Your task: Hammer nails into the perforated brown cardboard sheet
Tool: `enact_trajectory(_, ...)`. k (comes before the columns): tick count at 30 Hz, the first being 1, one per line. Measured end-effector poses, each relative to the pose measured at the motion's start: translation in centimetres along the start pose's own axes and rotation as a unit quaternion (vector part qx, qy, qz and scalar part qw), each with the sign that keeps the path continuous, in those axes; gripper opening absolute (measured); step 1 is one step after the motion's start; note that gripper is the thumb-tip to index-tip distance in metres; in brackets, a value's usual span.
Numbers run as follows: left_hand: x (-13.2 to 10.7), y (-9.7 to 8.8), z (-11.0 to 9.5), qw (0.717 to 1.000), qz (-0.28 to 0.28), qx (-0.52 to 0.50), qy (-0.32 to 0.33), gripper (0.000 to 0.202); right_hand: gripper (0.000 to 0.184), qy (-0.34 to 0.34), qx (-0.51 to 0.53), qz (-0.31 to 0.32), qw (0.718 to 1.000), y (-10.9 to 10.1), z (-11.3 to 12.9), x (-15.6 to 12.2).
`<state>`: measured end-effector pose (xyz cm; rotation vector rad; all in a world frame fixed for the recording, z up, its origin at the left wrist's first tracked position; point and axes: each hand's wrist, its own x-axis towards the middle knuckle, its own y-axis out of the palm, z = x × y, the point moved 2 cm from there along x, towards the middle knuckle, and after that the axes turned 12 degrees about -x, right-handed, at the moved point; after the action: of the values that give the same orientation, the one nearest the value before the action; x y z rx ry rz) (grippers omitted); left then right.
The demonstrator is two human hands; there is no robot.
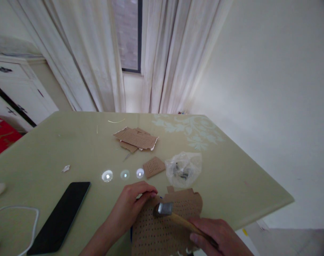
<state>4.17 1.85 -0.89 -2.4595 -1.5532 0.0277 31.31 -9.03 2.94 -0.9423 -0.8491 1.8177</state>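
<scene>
A perforated piece of brown cardboard [164,227] lies at the table's near edge, with rows of small holes across it. My right hand [217,234] is wrapped round the wooden handle of a hammer [164,209]. The metal head is over the cardboard's upper part, close to my left fingertips; I cannot tell whether it touches. My left hand [135,202] is closed in a pinch at the cardboard's upper left edge. What sits between its thumb and finger is too small to make out. A bit of blue shows under the cardboard's left side.
Beyond my hands lie a small perforated cardboard piece [154,167], a clear plastic bag [183,170] with dark small items, and stacked cardboard pieces [138,138]. To the left are a black phone [60,217] and a white cable [35,220]. The table's right edge [247,153] slants away.
</scene>
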Motion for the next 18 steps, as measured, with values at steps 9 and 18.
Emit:
enact_trajectory(9, -0.02, 0.11, 0.19, 1.000, -0.002, -0.004, 0.004, 0.022, 0.034, 0.005, -0.001, 0.006, 1.000, -0.05, 0.04, 0.00)
enact_trajectory(18, -0.14, 0.26, 0.31, 1.000, 0.009, -0.002, 0.013, 0.022, 0.034, 0.020, -0.015, -0.020, 0.999, 0.27, -0.20, -0.24)
